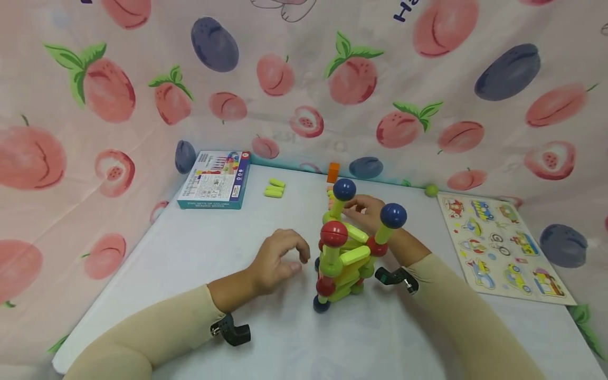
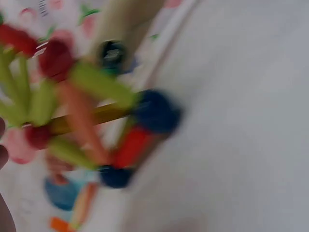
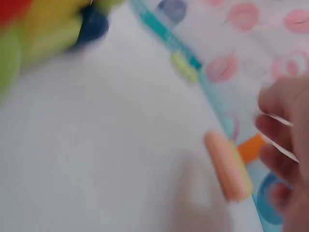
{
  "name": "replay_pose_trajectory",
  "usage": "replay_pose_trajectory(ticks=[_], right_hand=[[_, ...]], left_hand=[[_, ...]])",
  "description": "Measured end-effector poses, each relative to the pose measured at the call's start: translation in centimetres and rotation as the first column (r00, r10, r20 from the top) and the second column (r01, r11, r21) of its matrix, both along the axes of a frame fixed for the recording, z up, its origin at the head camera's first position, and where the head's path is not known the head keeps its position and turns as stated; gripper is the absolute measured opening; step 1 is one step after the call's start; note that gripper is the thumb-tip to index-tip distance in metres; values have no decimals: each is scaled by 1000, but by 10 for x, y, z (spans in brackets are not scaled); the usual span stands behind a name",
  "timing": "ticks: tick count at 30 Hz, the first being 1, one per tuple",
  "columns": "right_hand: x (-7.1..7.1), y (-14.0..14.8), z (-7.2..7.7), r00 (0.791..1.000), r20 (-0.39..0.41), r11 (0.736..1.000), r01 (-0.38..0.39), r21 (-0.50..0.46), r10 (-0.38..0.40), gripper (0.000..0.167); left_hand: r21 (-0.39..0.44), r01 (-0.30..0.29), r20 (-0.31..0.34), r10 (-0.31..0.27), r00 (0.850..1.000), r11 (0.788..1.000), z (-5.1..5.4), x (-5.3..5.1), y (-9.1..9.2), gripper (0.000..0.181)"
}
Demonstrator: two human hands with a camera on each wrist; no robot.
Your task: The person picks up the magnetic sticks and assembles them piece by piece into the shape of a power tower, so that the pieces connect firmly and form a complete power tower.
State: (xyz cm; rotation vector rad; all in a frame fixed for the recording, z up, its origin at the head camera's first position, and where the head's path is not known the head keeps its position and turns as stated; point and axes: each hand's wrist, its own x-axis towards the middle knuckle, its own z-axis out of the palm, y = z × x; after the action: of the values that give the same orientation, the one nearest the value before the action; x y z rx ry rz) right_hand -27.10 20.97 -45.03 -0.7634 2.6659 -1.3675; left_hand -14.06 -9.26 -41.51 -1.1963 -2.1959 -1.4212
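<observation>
A toy structure of balls and sticks stands on the white table, with blue and red balls joined by yellow-green sticks; it also shows, blurred, in the left wrist view. To its left, my left hand hovers with fingers loosely bent, holding nothing and apart from it. My right hand is behind the structure, partly hidden by it. In the right wrist view its bent fingers hold nothing. Near them lie salmon and yellow sticks and an orange block.
A boxed set lies at the back left, with several yellow-green sticks to its right. A green ball sits at the back edge. On the right lies a picture puzzle board. Fruit-patterned cloth hangs behind the table.
</observation>
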Motion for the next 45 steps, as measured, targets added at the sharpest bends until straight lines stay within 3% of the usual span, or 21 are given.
replay_pose_trajectory(ticks=[2,4,6,8,10,12,14,16,17,21,23,25,26,28,29,30,32,34,38,41,45], right_hand=[[-9,1,-6,983,-176,963,104,250,-60,27],[-17,2,-13,951,-310,901,134,412,0,35],[-22,2,-20,920,-388,851,156,501,60,41],[-26,2,-28,887,-454,819,194,540,89,42],[-27,0,-33,870,-485,790,237,565,86,42],[-27,-2,-35,865,-496,770,263,581,79,41],[-24,-6,-33,877,-476,751,268,604,70,37],[-22,-8,-29,900,-433,754,250,607,51,29],[-21,-9,-27,910,-412,760,241,604,39,26],[-16,-8,-16,961,-276,782,164,601,11,23],[-13,-4,-10,979,-204,810,116,575,5,28],[-4,-2,6,997,-38,856,83,511,-74,33],[1,-1,17,993,59,895,70,440,-107,34],[13,1,43,961,240,972,86,221,-139,33],[20,0,60,925,344,985,129,113,-161,28],[26,1,74,910,401,991,131,-28,-109,23],[36,5,98,896,439,961,59,-269,68,15],[47,8,115,878,411,910,-63,-410,246,23],[62,9,129,794,321,799,-311,-515,516,38],[68,7,129,751,296,748,-371,-550,590,37],[69,6,126,743,283,729,-376,-572,606,37]], left_hand=[[79,-20,83,14,996,997,12,-12,-3,33],[123,-19,148,0,989,992,28,-24,-2,35],[160,48,212,-82,974,986,45,-38,1,45],[189,131,273,-180,945,973,60,-49,7,55],[212,209,336,-272,902,955,70,-56,13,59],[224,270,388,-340,857,937,76,-59,17,58],[217,307,406,-372,835,927,79,-59,20,53],[203,331,404,-386,829,922,79,-59,21,46],[188,334,396,-383,835,924,79,-59,22,43],[119,320,348,-341,873,940,77,-63,24,33],[99,309,336,-324,884,946,77,-65,24,31],[96,310,331,-324,886,946,77,-67,24,31],[99,316,329,-330,885,944,77,-67,24,31],[107,330,326,-346,880,938,78,-68,24,30],[112,333,323,-351,879,936,78,-69,24,30],[118,335,321,-355,878,935,78,-69,25,30],[135,339,323,-365,873,931,78,-69,26,29],[150,337,334,-369,868,929,77,-69,27,28],[171,328,353,-369,860,929,76,-67,29,28],[189,312,368,-362,856,931,76,-66,30,29],[215,303,396,-367,842,928,74,-67,31,29]])
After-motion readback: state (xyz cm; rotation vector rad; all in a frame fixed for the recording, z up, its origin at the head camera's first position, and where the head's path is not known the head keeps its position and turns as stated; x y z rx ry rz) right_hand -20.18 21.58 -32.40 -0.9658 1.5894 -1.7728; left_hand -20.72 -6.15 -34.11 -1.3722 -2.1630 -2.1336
